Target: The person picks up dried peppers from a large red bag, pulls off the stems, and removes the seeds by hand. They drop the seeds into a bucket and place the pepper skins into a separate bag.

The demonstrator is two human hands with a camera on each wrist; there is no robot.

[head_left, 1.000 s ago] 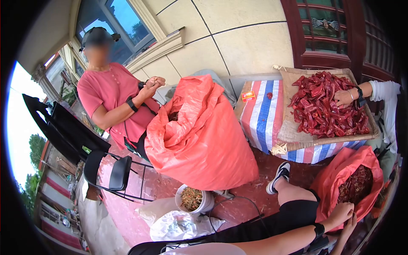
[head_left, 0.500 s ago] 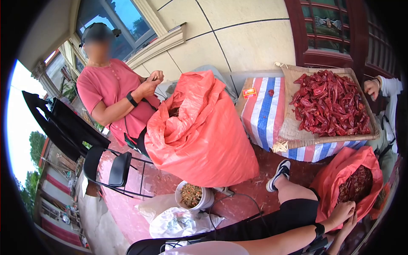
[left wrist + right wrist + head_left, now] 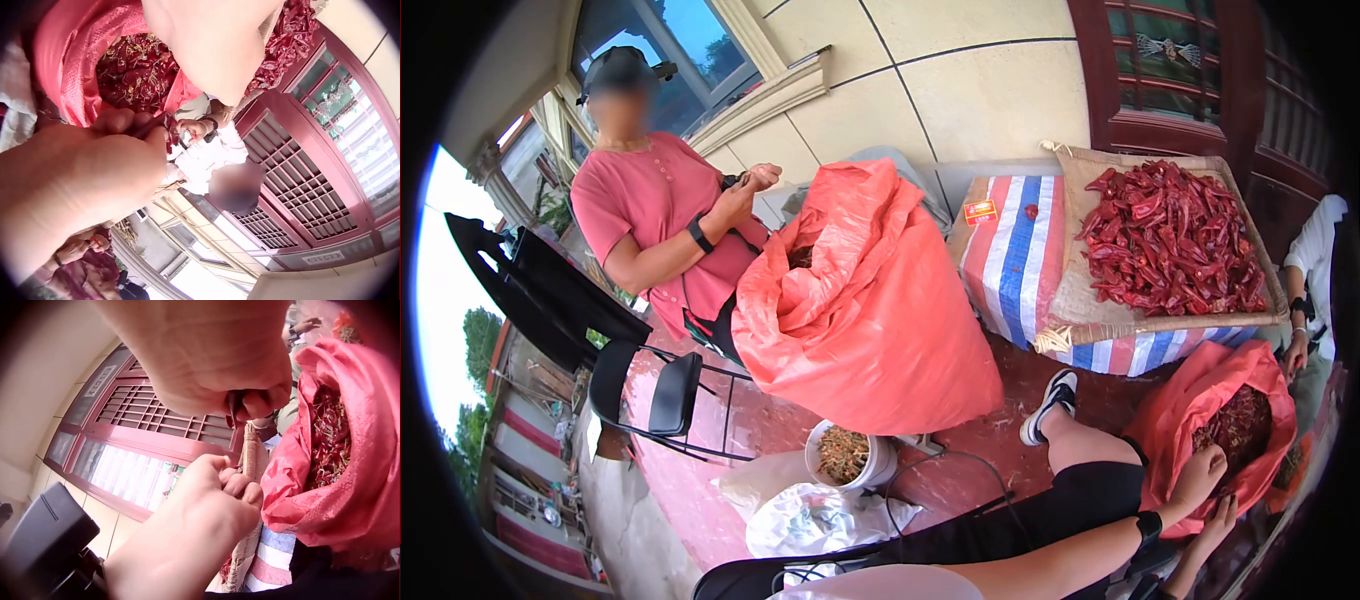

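Both my hands hover at the near edge of a small red woven sack (image 3: pixel 1190 390) holding dried chili bits. Between the fingertips of my right hand (image 3: pixel 219 356) is pinched a dark red dried chili (image 3: pixel 232 409). My left hand (image 3: pixel 194 515) is close by with its fingers curled, and I cannot tell whether it holds anything. Seen from above, the left hand lies over the sack's rim, just beyond the right. A heap of dried red chilies (image 3: pixel 1170 240) lies past the sack on a shallow woven tray (image 3: pixel 1065 270).
The tray rests on a striped bundle (image 3: pixel 1005 260). A large red sack (image 3: pixel 880 330) stands mid-floor, with a white bucket (image 3: pixel 880 470) of scraps and a plastic bag (image 3: pixel 820 520) beside it. One person in pink (image 3: pixel 670 200) stands behind; another's arm (image 3: pixel 1305 270) reaches down at right.
The other person's hand at right has left the chili heap and dropped beside the small sack. My hands, close together before, are a little further apart. The view has shifted slightly.
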